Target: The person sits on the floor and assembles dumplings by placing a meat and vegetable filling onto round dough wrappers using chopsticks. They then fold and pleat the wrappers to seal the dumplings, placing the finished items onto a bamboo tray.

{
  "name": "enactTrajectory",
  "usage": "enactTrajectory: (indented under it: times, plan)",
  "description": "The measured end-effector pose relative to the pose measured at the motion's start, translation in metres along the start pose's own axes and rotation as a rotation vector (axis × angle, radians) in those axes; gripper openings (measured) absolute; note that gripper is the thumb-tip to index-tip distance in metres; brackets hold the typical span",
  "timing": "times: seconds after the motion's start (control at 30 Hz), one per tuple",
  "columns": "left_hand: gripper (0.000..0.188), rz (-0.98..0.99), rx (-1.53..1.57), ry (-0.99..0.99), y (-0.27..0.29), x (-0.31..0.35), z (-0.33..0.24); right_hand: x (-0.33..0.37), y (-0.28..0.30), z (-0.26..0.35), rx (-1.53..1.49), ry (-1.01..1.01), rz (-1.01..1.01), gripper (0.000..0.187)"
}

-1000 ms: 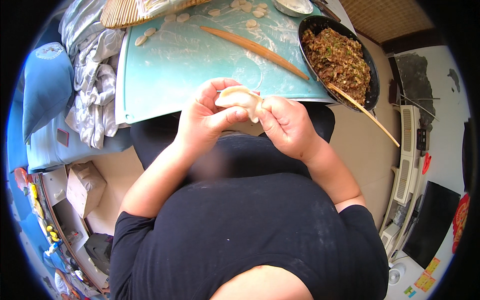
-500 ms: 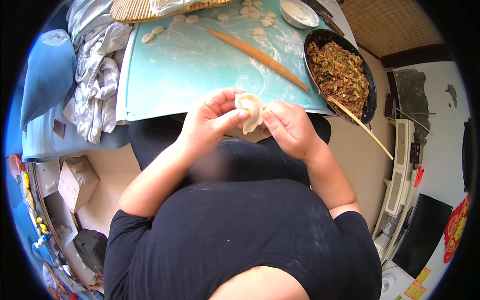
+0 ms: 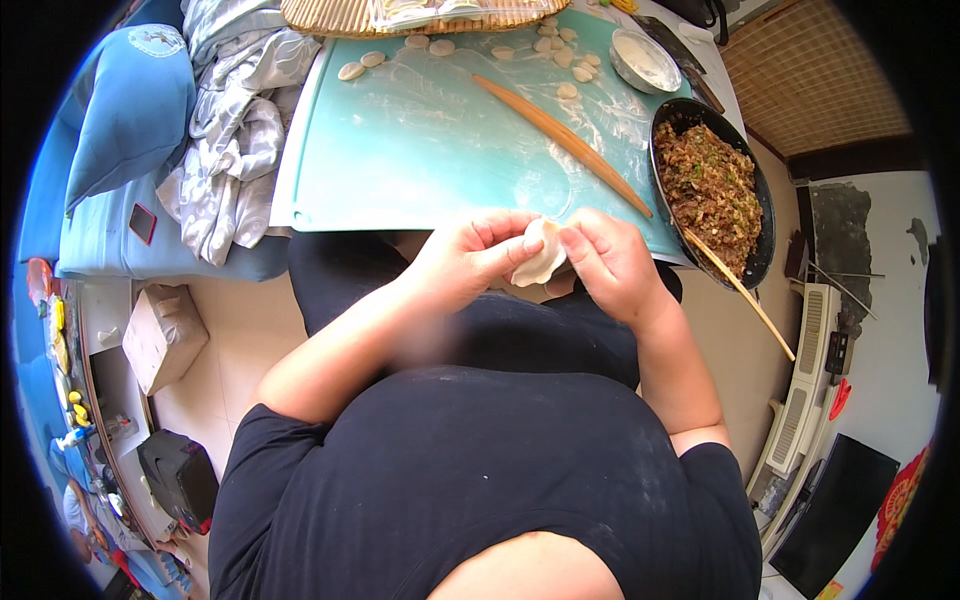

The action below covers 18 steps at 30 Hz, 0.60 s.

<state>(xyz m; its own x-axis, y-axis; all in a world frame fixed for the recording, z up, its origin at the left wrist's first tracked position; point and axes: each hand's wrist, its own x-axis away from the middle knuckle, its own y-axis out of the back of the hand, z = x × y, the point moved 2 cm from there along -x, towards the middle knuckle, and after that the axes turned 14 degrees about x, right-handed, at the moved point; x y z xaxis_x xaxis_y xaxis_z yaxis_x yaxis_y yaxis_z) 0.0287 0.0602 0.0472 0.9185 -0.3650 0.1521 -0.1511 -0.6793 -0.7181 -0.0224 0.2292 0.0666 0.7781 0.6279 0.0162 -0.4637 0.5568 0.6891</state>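
Between my two hands is a pale folded dumpling (image 3: 541,257), held just off the near edge of the turquoise mat (image 3: 420,170). My left hand (image 3: 470,257) grips its left side, thumb laid across the front. The fingers of my right hand (image 3: 612,262) pinch the dough's upper right edge. Whatever is inside the dough is hidden. On the floured mat beyond lies a tapered wooden rolling pin (image 3: 565,140), slanting down to the right. A black pan of minced filling (image 3: 710,180) stands to the right, with chopsticks (image 3: 742,292) resting over its near rim.
Several small dough pieces (image 3: 567,91) lie along the mat's far side. A metal bowl of flour (image 3: 644,60) stands at the far right, near a dark-bladed knife (image 3: 672,42). A woven tray (image 3: 340,18) is at the back. Crumpled grey cloth (image 3: 235,150) borders the mat's left.
The view has shifted, so the table things appear further right and slightly lower. My hands have turned the dumpling, and my right fingers now sit higher on its edge.
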Motion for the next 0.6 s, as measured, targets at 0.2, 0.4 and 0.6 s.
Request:
enactTrajectory:
  times: [0.2,0.4,0.6]
  plan:
    - [0.036,-0.062,-0.139,0.003,0.010,0.000,0.004,-0.007,0.003,0.005,0.106,0.141,-0.027,0.021]
    - [0.034,-0.103,-0.180,0.081,0.014,-0.002,0.004,-0.020,0.016,0.016,0.286,0.215,0.017,0.021]
    - [0.037,-0.120,-0.111,0.176,0.013,-0.001,-0.004,-0.028,0.009,0.010,0.304,0.251,-0.062,0.021]
